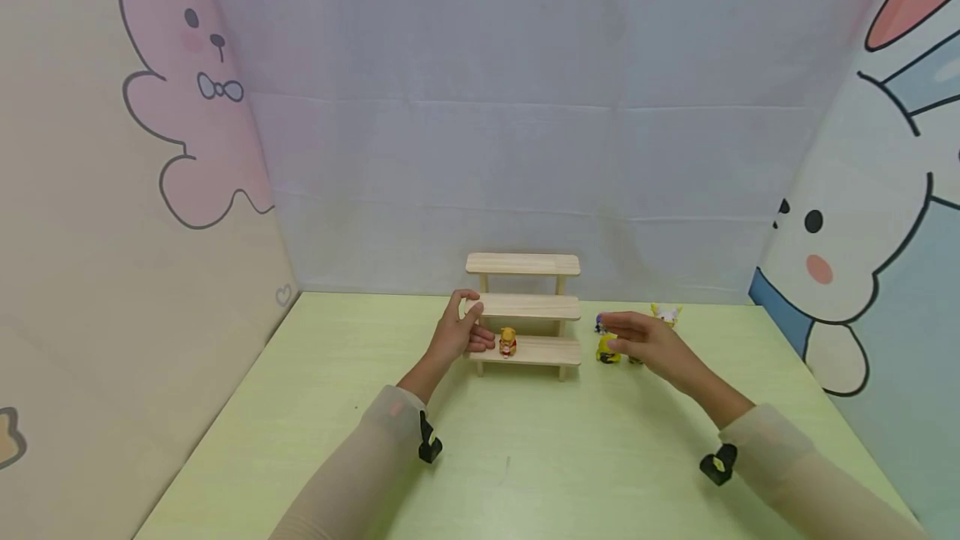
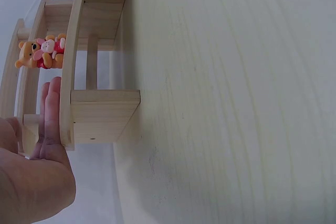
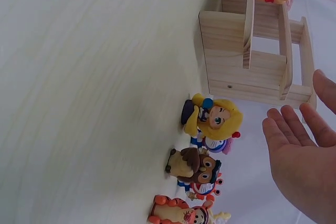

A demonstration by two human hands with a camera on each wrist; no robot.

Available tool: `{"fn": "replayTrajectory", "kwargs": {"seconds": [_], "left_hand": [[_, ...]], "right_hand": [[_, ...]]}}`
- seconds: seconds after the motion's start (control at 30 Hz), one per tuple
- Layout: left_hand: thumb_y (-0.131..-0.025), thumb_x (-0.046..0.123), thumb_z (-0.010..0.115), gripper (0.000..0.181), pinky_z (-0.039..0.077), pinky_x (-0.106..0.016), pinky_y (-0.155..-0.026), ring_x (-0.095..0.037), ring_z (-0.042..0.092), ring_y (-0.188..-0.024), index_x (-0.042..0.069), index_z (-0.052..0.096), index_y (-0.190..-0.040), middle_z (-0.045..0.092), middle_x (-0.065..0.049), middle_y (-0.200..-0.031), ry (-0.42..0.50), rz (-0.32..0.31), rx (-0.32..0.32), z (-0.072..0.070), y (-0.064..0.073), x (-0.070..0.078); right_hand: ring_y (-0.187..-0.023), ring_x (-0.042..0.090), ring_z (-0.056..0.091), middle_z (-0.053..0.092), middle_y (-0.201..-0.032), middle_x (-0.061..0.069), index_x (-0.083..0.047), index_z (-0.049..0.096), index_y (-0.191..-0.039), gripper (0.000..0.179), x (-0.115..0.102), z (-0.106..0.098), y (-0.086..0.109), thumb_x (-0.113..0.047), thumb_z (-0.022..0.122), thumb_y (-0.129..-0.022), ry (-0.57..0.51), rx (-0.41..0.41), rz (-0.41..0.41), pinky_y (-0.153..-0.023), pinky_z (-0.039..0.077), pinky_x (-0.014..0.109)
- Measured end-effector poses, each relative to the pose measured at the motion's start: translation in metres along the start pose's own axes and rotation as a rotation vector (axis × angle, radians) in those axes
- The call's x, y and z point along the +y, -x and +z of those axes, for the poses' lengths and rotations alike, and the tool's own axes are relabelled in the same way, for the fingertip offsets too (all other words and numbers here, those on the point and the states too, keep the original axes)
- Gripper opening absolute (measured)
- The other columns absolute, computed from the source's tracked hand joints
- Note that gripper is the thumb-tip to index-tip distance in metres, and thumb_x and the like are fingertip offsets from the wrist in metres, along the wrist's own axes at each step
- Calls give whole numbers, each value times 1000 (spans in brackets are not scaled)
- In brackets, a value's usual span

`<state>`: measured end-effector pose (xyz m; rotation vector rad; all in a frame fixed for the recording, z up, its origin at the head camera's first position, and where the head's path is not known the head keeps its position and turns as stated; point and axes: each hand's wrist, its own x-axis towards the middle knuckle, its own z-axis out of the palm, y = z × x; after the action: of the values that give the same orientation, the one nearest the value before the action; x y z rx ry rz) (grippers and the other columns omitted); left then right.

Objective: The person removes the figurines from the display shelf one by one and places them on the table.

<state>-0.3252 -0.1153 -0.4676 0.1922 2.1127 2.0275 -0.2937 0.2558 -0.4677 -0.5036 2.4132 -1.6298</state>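
Observation:
A small Winnie the Pooh figurine [image 1: 507,342], hugging a pink piglet [image 2: 48,50], stands on the lowest step of a three-tier wooden shelf [image 1: 543,350]. At the shelf's left end is my left hand [image 1: 459,330], its extended fingers [image 2: 51,111] reaching over the bottom step beside the figurine. My right hand [image 1: 656,346] hovers with loosely extended fingers, holding nothing, over a group of figurines right of the shelf. In the right wrist view that group has a yellow-haired girl figurine [image 3: 220,120], a brown owl figurine [image 3: 191,165] and an orange striped tiger figurine [image 3: 172,211].
More figurines stand behind the front ones, including a white-and-yellow eared one [image 1: 666,313], partly hidden by the right hand. The pale yellow-green table [image 1: 510,465] ends at a white cloth backdrop [image 1: 450,132]. Cartoon-printed panels [image 1: 847,273] flank both sides.

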Motion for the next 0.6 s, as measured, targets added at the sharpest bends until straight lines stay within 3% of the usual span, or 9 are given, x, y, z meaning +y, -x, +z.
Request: {"fn": "replayTrajectory", "kwargs": {"seconds": [0.1,0.17,0.37,0.6], "left_hand": [[-113,24,47,39,65,-46,-68,-41,77,-77,5,38,-146,72,-35,-89,-2,-3,1,0,0,0],[-113,24,47,39,65,-46,-68,-41,77,-77,5,38,-146,72,-35,-89,-4,-2,1,0,0,0],[-112,24,47,38,65,-45,-68,-40,77,-77,6,39,-145,72,-34,-89,-1,-4,8,1,0,0],[-113,23,47,37,65,-41,-63,-39,77,-74,6,40,-144,72,-34,-88,11,2,23,3,1,0]], "right_hand": [[-127,18,63,51,-147,32,6,50,-146,53,1,5,-3,-15,69,-101,-19,3,-23,-93,55,19],[-124,13,63,53,-146,32,6,52,-145,54,0,9,-4,-16,71,-100,-14,8,-36,-93,55,18],[-137,48,49,50,-150,29,6,53,-144,54,-2,21,-8,-19,71,-100,-21,-10,-25,-94,54,17],[-138,48,48,52,-149,29,6,52,-145,51,-3,35,-12,-15,70,-101,-41,-32,-25,-99,54,21]]}}
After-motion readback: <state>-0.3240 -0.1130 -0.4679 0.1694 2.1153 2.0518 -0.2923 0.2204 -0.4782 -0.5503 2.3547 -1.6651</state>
